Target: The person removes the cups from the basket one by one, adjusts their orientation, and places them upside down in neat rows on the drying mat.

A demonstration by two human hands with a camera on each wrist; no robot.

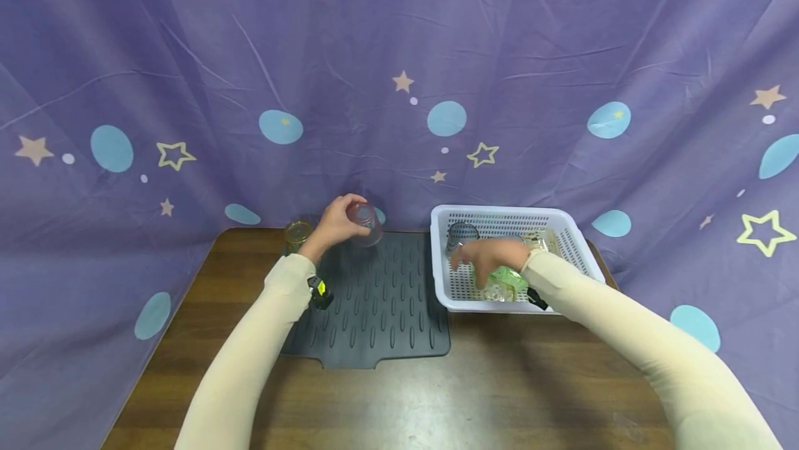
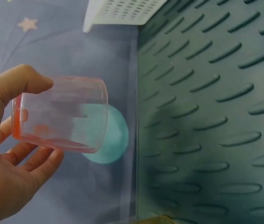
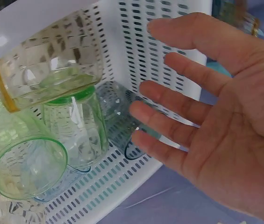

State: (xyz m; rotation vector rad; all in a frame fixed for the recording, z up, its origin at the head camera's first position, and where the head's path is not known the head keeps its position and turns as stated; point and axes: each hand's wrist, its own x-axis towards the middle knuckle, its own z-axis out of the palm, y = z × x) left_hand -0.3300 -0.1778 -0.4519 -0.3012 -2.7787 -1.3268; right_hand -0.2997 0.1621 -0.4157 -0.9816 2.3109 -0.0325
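Observation:
My left hand [image 1: 340,222] grips a clear pinkish glass [image 2: 61,114] by its base end, thumb on one side and fingers on the other, over the back of the dark ridged mat [image 1: 381,297]. In the left wrist view the glass lies sideways in the grip of the left hand [image 2: 15,154]. My right hand [image 3: 225,102] holds nothing; its fingers are spread and slightly bent above the white basket [image 1: 442,283]. Inside the basket are a green-rimmed glass [image 3: 29,168], a bluish glass [image 3: 117,112], a patterned glass [image 3: 52,60] and several others.
A yellowish glass [image 1: 298,231] stands at the back left of the mat, just left of my left hand. The wooden table [image 1: 399,401] extends in front of mat and basket. A purple curtain [image 1: 374,41] with stars and dots hangs directly behind them.

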